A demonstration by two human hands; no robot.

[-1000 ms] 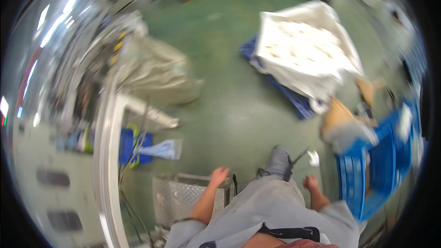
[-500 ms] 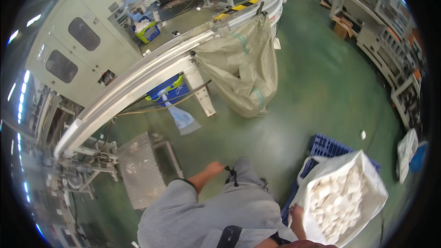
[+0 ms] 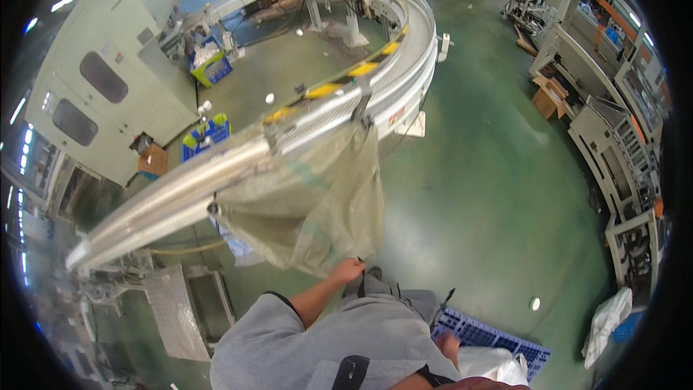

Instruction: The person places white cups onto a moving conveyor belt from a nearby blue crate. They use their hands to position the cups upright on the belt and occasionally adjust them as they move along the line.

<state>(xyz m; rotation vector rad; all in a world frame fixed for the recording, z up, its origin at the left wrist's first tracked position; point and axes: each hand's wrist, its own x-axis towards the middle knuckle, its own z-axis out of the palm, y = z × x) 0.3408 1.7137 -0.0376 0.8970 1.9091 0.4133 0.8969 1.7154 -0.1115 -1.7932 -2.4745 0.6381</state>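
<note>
My left hand (image 3: 349,270) is closed in front of my grey trousers, at the lower edge of a hanging greenish woven sack (image 3: 317,209). A small dark bit shows at its fingers; what it is, I cannot make out. The sack is fastened to the side of a curved conveyor (image 3: 401,112) at two dark points. At my right side, my right hand (image 3: 449,347) hangs low beside a white sack (image 3: 498,363). Its fingers are blurred and partly hidden. A blue plastic pallet (image 3: 491,338) lies under the white sack, whose contents are out of sight.
A diamond-patterned metal plate (image 3: 173,310) stands at the lower left. Blue and green crates (image 3: 209,65) sit near a large pale machine cabinet (image 3: 101,79). Shelving and machinery line the right, with a cardboard box (image 3: 550,97). A white round piece (image 3: 535,304) lies on the green floor.
I have moved forward, nearer the conveyor and the greenish sack. The white sack with its white pieces has slid back to the lower edge. My right hand is no longer at its rim.
</note>
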